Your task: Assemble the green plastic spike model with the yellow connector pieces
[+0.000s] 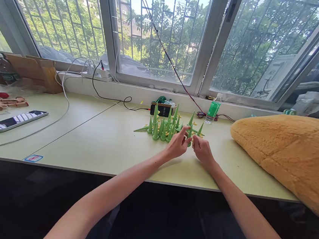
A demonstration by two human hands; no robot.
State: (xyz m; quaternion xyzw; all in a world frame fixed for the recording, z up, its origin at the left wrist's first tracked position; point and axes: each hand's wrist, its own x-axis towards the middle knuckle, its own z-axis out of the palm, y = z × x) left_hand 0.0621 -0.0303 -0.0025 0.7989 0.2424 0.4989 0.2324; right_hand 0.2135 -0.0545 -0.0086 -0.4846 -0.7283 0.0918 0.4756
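Note:
Several pointed green plastic cones [156,132] with round bases stand in a cluster on the table, and a few lie on their sides. Small yellow pieces show among them. At the cluster's right front, my left hand [177,143] has its fingers bent around a green cone [190,131], with the index finger raised over it. Close beside it, my right hand [202,148] is closed in a pinch. What lies between those right fingertips is too small and covered to make out. Another cone [200,129] tilts just behind the right hand.
Behind the cones, a dark phone [161,110] showing digits leans upright on a cable. A water bottle [213,109] stands near the sill. A large tan plush cushion [289,156] covers the right side. Leftward lie another phone [15,120], a white cable and wooden pieces [4,104].

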